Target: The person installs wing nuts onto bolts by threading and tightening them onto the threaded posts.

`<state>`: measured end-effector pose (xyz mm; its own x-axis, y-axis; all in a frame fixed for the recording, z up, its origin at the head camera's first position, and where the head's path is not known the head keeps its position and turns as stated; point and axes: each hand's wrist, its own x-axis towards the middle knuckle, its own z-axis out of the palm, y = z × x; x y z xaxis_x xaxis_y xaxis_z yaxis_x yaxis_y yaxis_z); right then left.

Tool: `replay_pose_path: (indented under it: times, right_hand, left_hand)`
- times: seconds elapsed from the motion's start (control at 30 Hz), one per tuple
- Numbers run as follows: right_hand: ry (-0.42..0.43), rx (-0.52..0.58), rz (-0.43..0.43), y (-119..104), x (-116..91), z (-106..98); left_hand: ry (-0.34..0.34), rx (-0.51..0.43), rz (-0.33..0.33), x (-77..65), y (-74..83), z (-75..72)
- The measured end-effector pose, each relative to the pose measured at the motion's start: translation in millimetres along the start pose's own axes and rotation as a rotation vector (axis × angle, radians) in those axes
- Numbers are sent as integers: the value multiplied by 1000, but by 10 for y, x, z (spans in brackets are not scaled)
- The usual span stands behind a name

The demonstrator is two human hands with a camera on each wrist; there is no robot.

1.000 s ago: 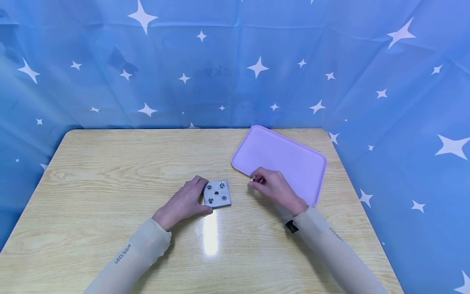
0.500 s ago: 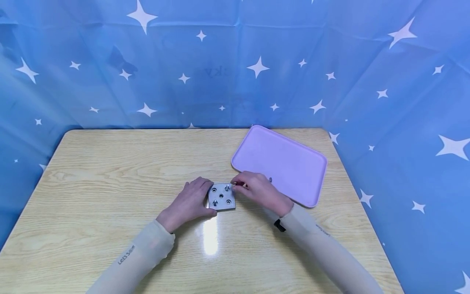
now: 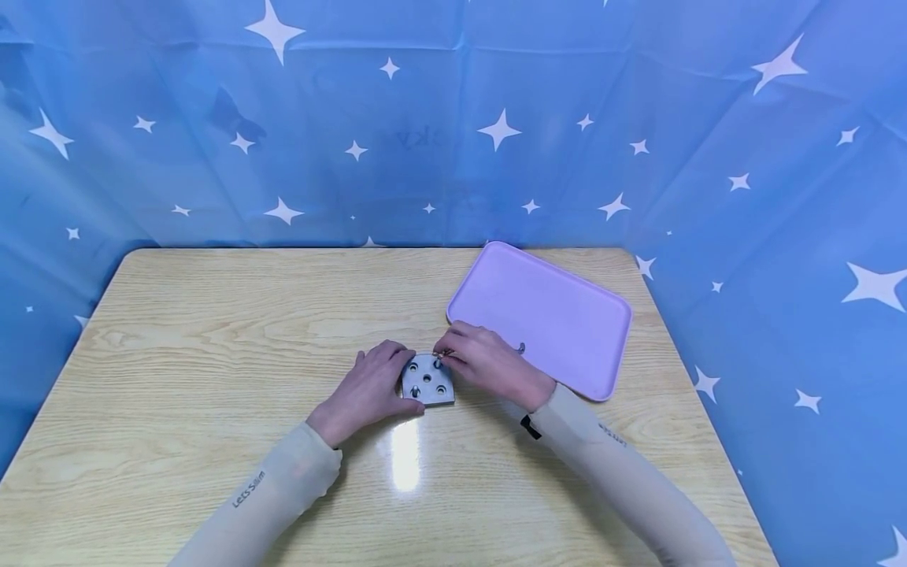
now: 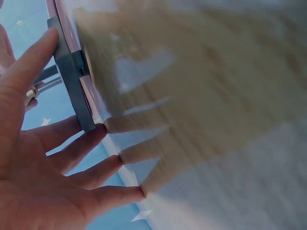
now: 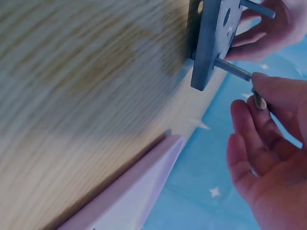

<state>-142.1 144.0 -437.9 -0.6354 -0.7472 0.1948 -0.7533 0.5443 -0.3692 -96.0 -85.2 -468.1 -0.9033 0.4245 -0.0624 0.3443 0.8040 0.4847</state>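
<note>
Nearest my head camera, pale sleeves (image 3: pixel 258 492) reach in over the wooden table (image 3: pixel 212 331). Ahead, I see the left hand (image 3: pixel 367 394) clamped on opposite edges of the metal plate (image 3: pixel 428 390), its other fingers spread apart. The plate sits mid-table, two threaded studs (image 5: pixel 232 69) standing from opposite corners. Beside it, the right hand (image 3: pixel 492 366) pinches a small brass-coloured piece (image 5: pixel 259 99) between thumb and fingertip, just at the far right stud's tip; I can't tell whether they touch. Beyond the right hand, a small dark piece (image 3: pixel 521 348) lies on the purple tray (image 3: pixel 560 307). Behind hangs a blue, star-printed curtain (image 3: pixel 425 102).
</note>
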Motion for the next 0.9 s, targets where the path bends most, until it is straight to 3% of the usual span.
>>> replay_pose_path:
  times: [0.17,0.57,0.7,0.9]
  right_hand:
    - [2,-30,-63,10,23,26]
    - [8,-131,-123,-16,40,28]
    - [10,-155,-109,-41,39,25]
    - [-6,-167,-14,-96,45,27]
  left_hand:
    - [9,-3,-1,0,-8,8]
    - [16,-20,-7,-5,-7,13]
    - [16,-27,-12,-9,2,8]
    - [17,-28,-17,-9,2,12]
